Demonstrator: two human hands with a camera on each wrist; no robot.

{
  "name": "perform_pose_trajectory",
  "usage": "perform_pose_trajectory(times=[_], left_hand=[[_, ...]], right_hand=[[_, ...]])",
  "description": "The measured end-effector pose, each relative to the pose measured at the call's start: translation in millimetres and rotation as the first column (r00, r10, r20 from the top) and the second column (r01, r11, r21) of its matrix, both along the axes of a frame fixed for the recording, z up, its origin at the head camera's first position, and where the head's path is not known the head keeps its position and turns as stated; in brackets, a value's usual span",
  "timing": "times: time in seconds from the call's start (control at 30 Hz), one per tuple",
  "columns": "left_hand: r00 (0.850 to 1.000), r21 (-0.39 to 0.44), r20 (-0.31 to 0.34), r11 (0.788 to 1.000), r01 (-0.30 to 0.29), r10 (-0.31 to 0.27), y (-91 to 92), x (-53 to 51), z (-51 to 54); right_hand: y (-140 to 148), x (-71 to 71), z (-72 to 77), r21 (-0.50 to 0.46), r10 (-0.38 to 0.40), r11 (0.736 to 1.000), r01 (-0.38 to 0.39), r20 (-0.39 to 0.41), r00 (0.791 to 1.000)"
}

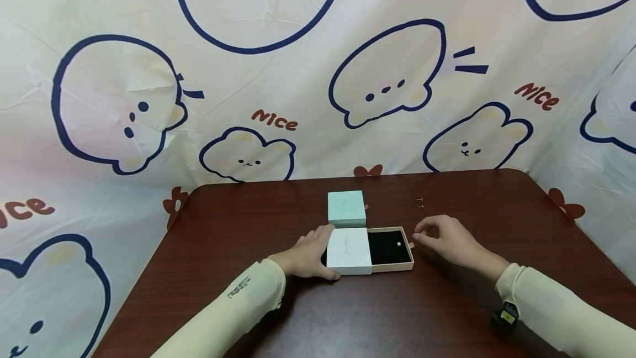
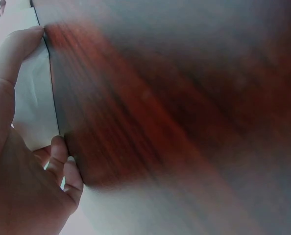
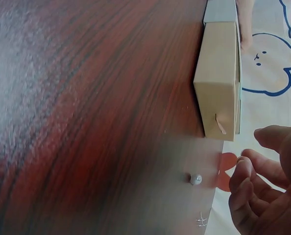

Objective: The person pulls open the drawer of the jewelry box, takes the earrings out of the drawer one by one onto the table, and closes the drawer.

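Note:
My left hand (image 1: pixel 310 254) grips the left side of a white box (image 1: pixel 349 250), thumb at its front edge and fingers toward the back. A cream drawer (image 3: pixel 216 63) with a black lining (image 1: pixel 385 248) sticks out from the box's right side. One small white bead (image 1: pixel 398 243) shows against that lining. Just right of the drawer's pull tab (image 1: pixel 411 245), my right hand (image 1: pixel 451 241) hovers with loosely bent fingers. In the right wrist view its thumb and fingers are apart, with nothing visible between them. A pearl-like ball (image 3: pixel 196 179) lies on the table there.
A mint-green box (image 1: pixel 346 209) stands directly behind the white one, with a small tab on its right. Two tiny metallic pieces (image 1: pixel 420 203) lie farther right on the dark wooden table (image 1: pixel 248 220). A patterned curtain (image 1: pixel 308 87) hangs behind the table.

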State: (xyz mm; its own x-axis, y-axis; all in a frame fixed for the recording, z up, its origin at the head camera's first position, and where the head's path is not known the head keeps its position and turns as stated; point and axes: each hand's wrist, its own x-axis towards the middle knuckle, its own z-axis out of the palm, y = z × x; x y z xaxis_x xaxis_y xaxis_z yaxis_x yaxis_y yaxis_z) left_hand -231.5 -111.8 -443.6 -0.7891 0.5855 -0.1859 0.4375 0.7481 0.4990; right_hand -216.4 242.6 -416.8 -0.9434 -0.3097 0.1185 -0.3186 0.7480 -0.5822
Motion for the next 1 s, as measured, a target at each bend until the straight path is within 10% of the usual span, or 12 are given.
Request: perform_pose_trajectory(times=[1.0], left_hand=[[1.0,-0.004,-0.001,1.0,0.001,-0.001,0.2,0.0,1.3]], right_hand=[[-21.8,7.0,3.0,0.049,0.034,0.998,-0.034,-0.001,0.999]])
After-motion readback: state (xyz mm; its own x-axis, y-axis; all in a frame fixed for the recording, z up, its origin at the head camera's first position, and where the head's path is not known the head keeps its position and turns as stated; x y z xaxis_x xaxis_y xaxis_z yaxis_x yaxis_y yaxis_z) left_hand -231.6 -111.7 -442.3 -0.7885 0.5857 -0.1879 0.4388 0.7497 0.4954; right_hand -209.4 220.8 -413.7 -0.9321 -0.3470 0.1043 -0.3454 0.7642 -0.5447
